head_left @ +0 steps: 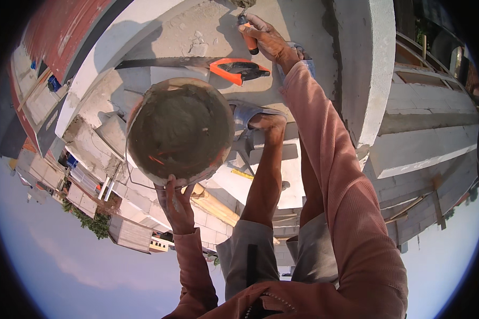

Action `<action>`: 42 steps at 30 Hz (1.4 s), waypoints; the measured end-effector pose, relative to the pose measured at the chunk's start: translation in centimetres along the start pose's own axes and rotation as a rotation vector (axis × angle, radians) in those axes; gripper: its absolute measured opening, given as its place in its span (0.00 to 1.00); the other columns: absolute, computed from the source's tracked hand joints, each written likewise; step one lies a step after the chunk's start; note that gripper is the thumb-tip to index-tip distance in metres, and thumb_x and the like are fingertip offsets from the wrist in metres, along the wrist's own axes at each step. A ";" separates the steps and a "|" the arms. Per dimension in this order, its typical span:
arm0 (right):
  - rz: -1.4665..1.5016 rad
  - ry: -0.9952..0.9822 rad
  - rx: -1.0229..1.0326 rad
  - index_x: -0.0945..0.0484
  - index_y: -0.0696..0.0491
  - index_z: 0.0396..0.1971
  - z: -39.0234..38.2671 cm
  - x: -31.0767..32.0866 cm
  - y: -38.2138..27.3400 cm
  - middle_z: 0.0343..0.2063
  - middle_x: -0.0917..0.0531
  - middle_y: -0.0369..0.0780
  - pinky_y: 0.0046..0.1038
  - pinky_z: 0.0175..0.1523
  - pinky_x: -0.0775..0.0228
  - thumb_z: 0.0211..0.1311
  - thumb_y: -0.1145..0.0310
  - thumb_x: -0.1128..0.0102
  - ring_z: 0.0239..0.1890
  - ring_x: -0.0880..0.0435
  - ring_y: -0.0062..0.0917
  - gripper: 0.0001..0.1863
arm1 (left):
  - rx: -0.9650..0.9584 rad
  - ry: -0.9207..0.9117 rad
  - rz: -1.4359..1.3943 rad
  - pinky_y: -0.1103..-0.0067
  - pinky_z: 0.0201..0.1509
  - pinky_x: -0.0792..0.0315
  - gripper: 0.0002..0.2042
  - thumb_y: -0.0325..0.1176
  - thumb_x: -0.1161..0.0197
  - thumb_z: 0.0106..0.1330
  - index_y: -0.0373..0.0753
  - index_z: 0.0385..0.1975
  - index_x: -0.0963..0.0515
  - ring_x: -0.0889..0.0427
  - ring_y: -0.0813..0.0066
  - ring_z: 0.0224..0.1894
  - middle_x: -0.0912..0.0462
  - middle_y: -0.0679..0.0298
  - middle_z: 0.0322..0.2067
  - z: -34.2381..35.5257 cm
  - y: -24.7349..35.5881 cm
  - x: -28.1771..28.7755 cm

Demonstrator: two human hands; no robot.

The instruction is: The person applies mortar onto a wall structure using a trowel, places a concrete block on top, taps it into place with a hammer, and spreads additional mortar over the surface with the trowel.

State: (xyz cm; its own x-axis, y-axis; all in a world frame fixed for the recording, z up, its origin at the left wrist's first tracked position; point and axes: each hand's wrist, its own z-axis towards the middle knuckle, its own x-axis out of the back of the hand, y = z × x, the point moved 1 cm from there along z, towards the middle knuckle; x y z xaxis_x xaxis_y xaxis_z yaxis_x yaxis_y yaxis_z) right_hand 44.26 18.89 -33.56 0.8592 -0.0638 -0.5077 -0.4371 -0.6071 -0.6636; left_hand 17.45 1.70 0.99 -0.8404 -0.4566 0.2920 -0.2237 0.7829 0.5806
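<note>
My left hand is closed on the near rim of a round bucket, its fingers hooked over the edge. Grey wet mortar fills much of the bucket, and a thin wire handle hangs down its left side. Farther off, my right hand grips the orange and black handle of a trowel. Some mortar shows on the trowel's end, which the upper picture edge cuts off. Just beyond the bucket lies a hand saw with an orange and black handle, its dark blade reaching left.
My sandalled feet stand right of the bucket. A pale block wall rises on the right, and a curved white edge runs along the left. Mortar crumbs lie on the concrete surface. Several pale blocks sit at the left.
</note>
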 end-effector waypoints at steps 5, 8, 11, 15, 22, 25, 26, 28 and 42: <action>-0.061 0.114 0.036 0.35 0.58 0.67 1.3 -2.5 2.1 0.57 0.24 0.43 0.26 0.61 0.36 0.60 0.57 0.33 0.57 0.27 0.27 0.38 | 0.072 -0.005 -0.020 0.68 0.53 0.18 0.20 0.33 0.41 0.71 0.42 0.61 0.34 0.21 0.69 0.52 0.25 0.60 0.55 -0.3 -2.1 1.2; -0.058 0.143 0.031 0.34 0.57 0.67 0.1 -5.1 2.0 0.57 0.25 0.45 0.28 0.61 0.35 0.60 0.58 0.34 0.57 0.27 0.28 0.37 | 0.074 0.010 -0.054 0.66 0.54 0.18 0.19 0.32 0.42 0.71 0.42 0.60 0.34 0.21 0.68 0.52 0.25 0.60 0.53 -1.0 -2.5 0.3; -0.092 0.248 0.058 0.32 0.57 0.65 -0.8 -8.4 1.4 0.52 0.22 0.41 0.27 0.56 0.32 0.64 0.57 0.35 0.50 0.24 0.24 0.33 | 0.064 -0.028 -0.065 0.65 0.54 0.18 0.20 0.32 0.42 0.71 0.42 0.61 0.34 0.21 0.68 0.52 0.25 0.60 0.52 -1.7 -3.2 0.8; -0.242 0.416 0.241 0.30 0.63 0.56 -2.7 -11.8 0.7 0.42 0.23 0.46 0.32 0.54 0.30 0.60 0.63 0.35 0.45 0.22 0.34 0.28 | 0.085 -0.053 -0.160 0.65 0.55 0.18 0.20 0.31 0.41 0.71 0.43 0.61 0.35 0.22 0.67 0.54 0.26 0.60 0.54 -2.9 -3.2 -0.1; -0.599 0.525 0.317 0.28 0.63 0.51 -6.1 -16.1 -4.6 0.39 0.23 0.50 0.38 0.49 0.29 0.59 0.68 0.33 0.42 0.21 0.41 0.23 | 0.028 -0.041 -0.016 0.60 0.59 0.23 0.24 0.33 0.42 0.71 0.45 0.66 0.37 0.25 0.63 0.60 0.30 0.58 0.60 -6.2 -3.3 3.6; -0.673 0.579 0.333 0.30 0.64 0.54 -7.5 -17.9 -6.1 0.40 0.24 0.51 0.39 0.49 0.30 0.60 0.66 0.34 0.42 0.22 0.44 0.26 | 0.127 -0.014 -0.172 0.61 0.60 0.24 0.25 0.34 0.42 0.71 0.46 0.66 0.38 0.26 0.63 0.61 0.31 0.58 0.62 -7.1 -2.3 2.7; -0.678 0.582 0.336 0.31 0.64 0.56 -8.3 -18.8 -6.3 0.40 0.24 0.51 0.40 0.49 0.30 0.60 0.65 0.34 0.42 0.22 0.45 0.28 | 0.142 0.010 -0.167 0.61 0.61 0.24 0.24 0.34 0.42 0.71 0.46 0.66 0.38 0.25 0.63 0.60 0.30 0.59 0.61 -7.3 -2.3 3.0; -0.666 0.604 0.313 0.32 0.64 0.57 -10.3 -20.7 -6.9 0.41 0.25 0.52 0.41 0.50 0.30 0.61 0.64 0.34 0.43 0.23 0.46 0.29 | 0.155 0.042 -0.165 0.61 0.61 0.24 0.24 0.34 0.41 0.71 0.46 0.66 0.38 0.25 0.63 0.60 0.29 0.59 0.60 -8.0 -2.6 4.0; -0.128 0.408 -0.165 0.29 0.64 0.58 -18.9 -15.9 -12.1 0.30 0.20 0.39 0.23 0.32 0.27 0.64 0.62 0.37 0.31 0.19 0.21 0.28 | 0.260 0.120 -0.465 0.63 0.57 0.19 0.22 0.30 0.42 0.69 0.43 0.62 0.35 0.22 0.67 0.55 0.27 0.62 0.54 -9.9 -7.6 4.1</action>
State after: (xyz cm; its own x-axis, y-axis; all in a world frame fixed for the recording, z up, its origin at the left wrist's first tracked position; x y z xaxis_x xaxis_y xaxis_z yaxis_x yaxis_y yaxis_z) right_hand 40.88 12.31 -7.07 0.9524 -0.2666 -0.1476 -0.3009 -0.7466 -0.5933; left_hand 20.61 -10.32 5.30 -0.5652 -0.8125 0.1425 -0.6857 0.5588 0.4664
